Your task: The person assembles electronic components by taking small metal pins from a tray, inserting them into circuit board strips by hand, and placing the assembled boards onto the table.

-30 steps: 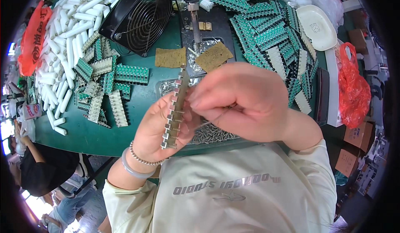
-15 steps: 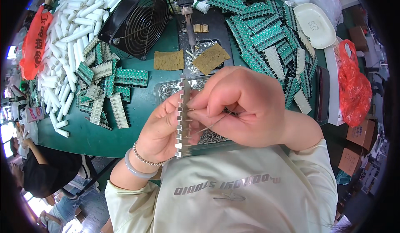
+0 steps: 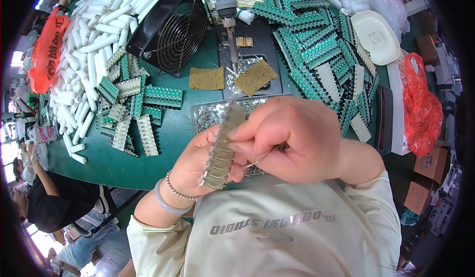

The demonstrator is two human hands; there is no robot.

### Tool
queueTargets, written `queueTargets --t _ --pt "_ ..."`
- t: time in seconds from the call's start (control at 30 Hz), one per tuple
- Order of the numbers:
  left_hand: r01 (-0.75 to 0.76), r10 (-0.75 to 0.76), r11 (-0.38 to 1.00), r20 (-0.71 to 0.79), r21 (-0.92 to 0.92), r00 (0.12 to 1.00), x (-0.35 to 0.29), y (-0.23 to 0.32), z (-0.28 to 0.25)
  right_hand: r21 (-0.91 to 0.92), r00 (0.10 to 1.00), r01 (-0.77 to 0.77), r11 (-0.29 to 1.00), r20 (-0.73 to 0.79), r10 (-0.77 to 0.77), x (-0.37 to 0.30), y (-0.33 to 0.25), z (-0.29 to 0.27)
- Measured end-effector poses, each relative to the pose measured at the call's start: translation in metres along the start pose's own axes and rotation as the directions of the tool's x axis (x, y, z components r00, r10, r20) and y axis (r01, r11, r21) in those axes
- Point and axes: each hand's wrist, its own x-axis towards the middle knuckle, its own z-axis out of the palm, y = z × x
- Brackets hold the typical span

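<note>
My left hand (image 3: 190,160) is closed on a panel of small joined circuit boards (image 3: 221,155), held tilted on edge with its pale, notched side showing. My right hand (image 3: 297,141) is closed in a pinch at the panel's right face. Between its thumb and forefinger is a tiny spring-like metal part (image 3: 230,140). A thin metal tool (image 3: 257,161), perhaps tweezers, sticks out from under the same fingers. Beneath both hands lies a clear tray (image 3: 194,109) full of small metal parts, largely hidden by them.
Ahead, a soldering iron (image 3: 231,39) points down at a base with two brown sponge pads (image 3: 207,78). A black fan (image 3: 170,34) stands left of it. Green board panels (image 3: 316,54) pile up at right, more (image 3: 163,97) at left beside white tubes (image 3: 106,42).
The panel has turned from nearly edge-on to show more of its pale face. The whole view has shifted slightly. Both hands keep their hold.
</note>
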Motion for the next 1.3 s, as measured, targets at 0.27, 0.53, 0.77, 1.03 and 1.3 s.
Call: queueTargets --t 0.27,0.53,0.77,1.03,1.3 --pt "0.055 -0.012 0.975 0.194 -0.217 0.981 0.01 0.011 0.003 0.003 0.997 -0.066 0.998 0.038 0.066 0.0 -0.002 -0.005" --pt "0.051 -0.006 0.979 0.223 -0.197 0.975 0.011 0.009 0.0 -0.007 0.995 -0.075 0.997 0.061 0.075 0.0 -0.004 -0.007" --pt "-0.067 0.131 0.953 0.201 -0.297 0.971 0.013 0.011 0.005 0.067 0.952 -0.254 0.965 0.191 0.237 0.004 -0.005 -0.015" --pt "0.008 0.021 0.977 0.128 -0.215 0.991 0.018 0.021 0.007 0.156 0.897 -0.395 0.905 0.276 0.344 0.006 0.007 -0.023" --pt "-0.101 0.091 0.982 -0.068 -0.16 0.994 0.024 0.021 0.011 -0.149 0.974 -0.088 0.985 0.196 0.117 0.003 0.017 -0.02"
